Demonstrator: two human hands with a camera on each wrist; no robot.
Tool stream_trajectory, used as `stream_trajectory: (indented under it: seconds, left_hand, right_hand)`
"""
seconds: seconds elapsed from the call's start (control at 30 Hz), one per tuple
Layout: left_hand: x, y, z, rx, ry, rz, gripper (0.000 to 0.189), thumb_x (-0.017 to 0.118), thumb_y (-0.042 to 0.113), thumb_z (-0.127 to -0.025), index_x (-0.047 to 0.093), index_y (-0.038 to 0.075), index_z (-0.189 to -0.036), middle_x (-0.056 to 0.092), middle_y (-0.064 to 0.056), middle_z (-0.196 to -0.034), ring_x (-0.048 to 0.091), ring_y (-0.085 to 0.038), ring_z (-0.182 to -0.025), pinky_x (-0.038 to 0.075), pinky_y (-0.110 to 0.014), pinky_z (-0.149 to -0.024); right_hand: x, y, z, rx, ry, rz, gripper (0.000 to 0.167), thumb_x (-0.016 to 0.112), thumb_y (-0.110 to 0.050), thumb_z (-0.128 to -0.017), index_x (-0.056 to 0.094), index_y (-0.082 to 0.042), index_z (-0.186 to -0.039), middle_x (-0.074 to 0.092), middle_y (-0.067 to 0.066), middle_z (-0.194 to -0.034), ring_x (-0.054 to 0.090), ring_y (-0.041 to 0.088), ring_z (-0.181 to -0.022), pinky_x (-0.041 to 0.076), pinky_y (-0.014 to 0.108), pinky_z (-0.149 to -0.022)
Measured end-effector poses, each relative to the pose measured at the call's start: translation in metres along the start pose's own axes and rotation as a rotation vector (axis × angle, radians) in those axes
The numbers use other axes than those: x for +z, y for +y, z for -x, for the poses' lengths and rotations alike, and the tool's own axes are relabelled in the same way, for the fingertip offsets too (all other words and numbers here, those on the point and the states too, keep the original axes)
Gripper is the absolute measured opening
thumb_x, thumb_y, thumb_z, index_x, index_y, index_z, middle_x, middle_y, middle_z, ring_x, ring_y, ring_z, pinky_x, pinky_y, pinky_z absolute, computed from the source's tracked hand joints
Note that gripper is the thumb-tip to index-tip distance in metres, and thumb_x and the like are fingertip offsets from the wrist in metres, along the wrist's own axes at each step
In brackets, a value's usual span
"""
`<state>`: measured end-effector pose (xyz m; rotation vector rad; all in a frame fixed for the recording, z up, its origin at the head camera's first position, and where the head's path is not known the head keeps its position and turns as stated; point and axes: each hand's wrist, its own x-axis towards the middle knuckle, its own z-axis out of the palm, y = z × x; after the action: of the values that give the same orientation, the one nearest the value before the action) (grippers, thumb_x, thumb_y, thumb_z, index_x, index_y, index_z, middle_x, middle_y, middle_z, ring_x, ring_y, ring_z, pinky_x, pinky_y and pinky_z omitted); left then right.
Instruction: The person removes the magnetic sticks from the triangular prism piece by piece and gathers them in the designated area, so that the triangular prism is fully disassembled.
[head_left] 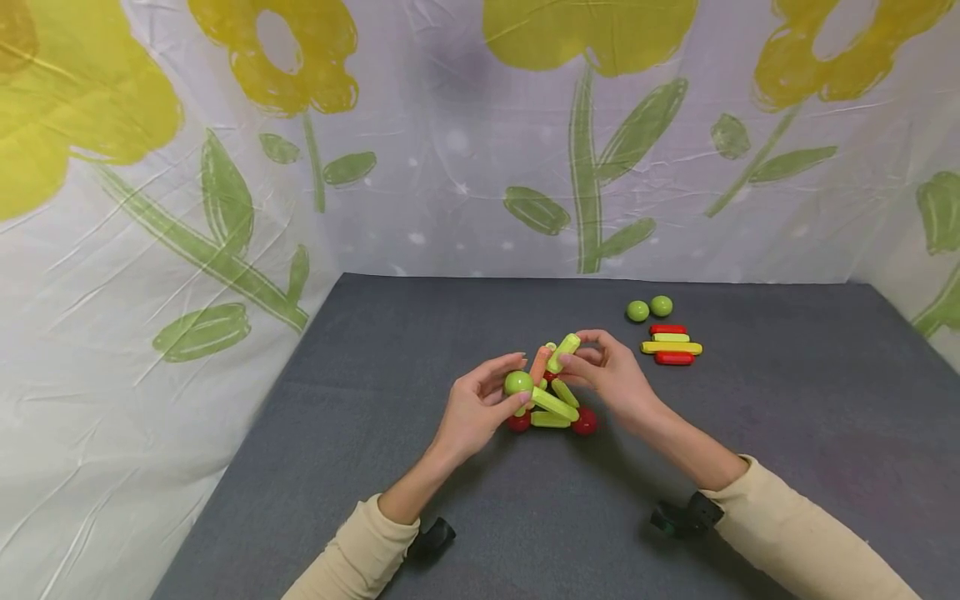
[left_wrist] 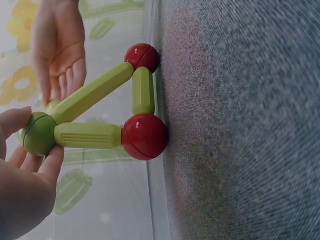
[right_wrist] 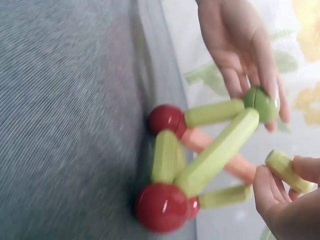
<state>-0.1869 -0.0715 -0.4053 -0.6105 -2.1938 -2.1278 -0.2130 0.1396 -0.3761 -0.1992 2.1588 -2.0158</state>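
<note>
- In the middle of the frame, a frame-like build of glossy yellow-green rods and red balls (head_left: 555,405) stands on the dark grey table (head_left: 360,483).
- At its upper left corner sits a glossy green ball (head_left: 518,382), joined to yellow-green rods; a salmon-orange rod (head_left: 539,365) rises behind.
- The left hand (head_left: 472,408) holds that green ball, its grip curved round it.
- The right hand (head_left: 618,379) pinches a short yellow-green rod (head_left: 564,352) in a narrow grip; whether this rod touches the salmon one cannot be told.
- Right of centre lie two green balls (head_left: 649,308), and below them red, yellow and yellow-green rods (head_left: 671,347) side by side.
- White cloth with yellow flowers (head_left: 450,167) fills the upper frame.
</note>
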Motion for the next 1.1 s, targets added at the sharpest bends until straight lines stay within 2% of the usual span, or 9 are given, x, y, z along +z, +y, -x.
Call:
stream_trajectory:
  seconds: [0.2, 0.3, 0.47, 0.63, 0.77, 0.93, 1.1]
  left_hand:
    - [0.0, -0.001, 0.0, 0.009, 0.008, -0.005, 0.05, 0.07, -0.005, -0.083, 0.054, -0.004, -0.13, 0.055, -0.022, -0.128, 0.052, -0.034, -0.12, 0.047, -0.03, -0.092]
    - [0.0, -0.001, 0.0, 0.017, 0.006, 0.005, 0.05, 0.07, -0.005, -0.083, 0.054, -0.005, -0.13, 0.054, -0.023, -0.128, 0.05, -0.037, -0.121, 0.047, -0.03, -0.092]
    - [0.0, -0.001, 0.0, 0.012, 0.008, -0.001, 0.05, 0.07, -0.004, -0.083, 0.054, -0.004, -0.13, 0.056, -0.02, -0.127, 0.051, -0.034, -0.12, 0.047, -0.03, -0.092]
    - [0.0, -0.002, 0.0, 0.004, 0.003, 0.005, 0.05, 0.07, -0.005, -0.084, 0.052, -0.006, -0.131, 0.054, -0.023, -0.128, 0.05, -0.034, -0.121, 0.047, -0.03, -0.093]
    - [-0.001, -0.001, 0.0, 0.004, 0.005, 0.002, 0.05, 0.07, -0.005, -0.083, 0.054, -0.004, -0.131, 0.054, -0.024, -0.128, 0.051, -0.033, -0.121, 0.046, -0.03, -0.093]
    - [-0.001, -0.001, 0.0, 0.002, 0.008, -0.012, 0.051, 0.071, -0.004, -0.083, 0.053, -0.004, -0.131, 0.056, -0.019, -0.127, 0.052, -0.029, -0.12, 0.046, -0.03, -0.093]
    - [0.0, -0.001, 0.0, 0.0, 0.012, -0.022, 0.051, 0.071, -0.004, -0.083, 0.053, -0.004, -0.131, 0.056, -0.018, -0.127, 0.053, -0.026, -0.119, 0.046, -0.031, -0.094]
  right_hand:
    - [-0.025, 0.005, 0.004, 0.079, 0.022, -0.125, 0.051, 0.06, -0.013, -0.095, 0.031, 0.005, -0.133, 0.066, 0.006, -0.097, 0.066, 0.022, -0.093, 0.052, 0.031, -0.086]
    - [-0.039, 0.008, 0.007, 0.11, 0.025, -0.18, 0.055, 0.06, -0.015, -0.096, 0.026, 0.005, -0.135, 0.062, 0.004, -0.099, 0.065, 0.016, -0.09, 0.051, 0.03, -0.087]
    - [-0.061, 0.017, 0.014, 0.16, 0.048, -0.246, 0.064, 0.06, -0.018, -0.096, 0.019, 0.006, -0.14, 0.057, 0.004, -0.104, 0.065, 0.014, -0.093, 0.049, 0.033, -0.091]
    - [-0.079, 0.026, 0.02, 0.18, 0.084, -0.317, 0.05, 0.059, -0.013, -0.096, 0.027, 0.0, -0.131, 0.054, 0.005, -0.107, 0.064, 0.012, -0.093, 0.049, 0.031, -0.09]
    - [-0.091, 0.034, 0.023, 0.196, 0.115, -0.371, 0.035, 0.06, -0.011, -0.095, 0.033, -0.006, -0.116, 0.06, 0.003, -0.099, 0.065, 0.012, -0.089, 0.051, 0.029, -0.086]
    - [-0.104, 0.044, 0.025, 0.24, 0.144, -0.438, 0.03, 0.059, -0.011, -0.095, 0.035, -0.007, -0.113, 0.064, -0.001, -0.095, 0.065, 0.012, -0.087, 0.052, 0.027, -0.083]
    - [-0.115, 0.05, 0.023, 0.274, 0.176, -0.415, 0.034, 0.062, -0.012, -0.094, 0.035, -0.007, -0.115, 0.065, -0.004, -0.094, 0.065, 0.011, -0.088, 0.052, 0.027, -0.083]
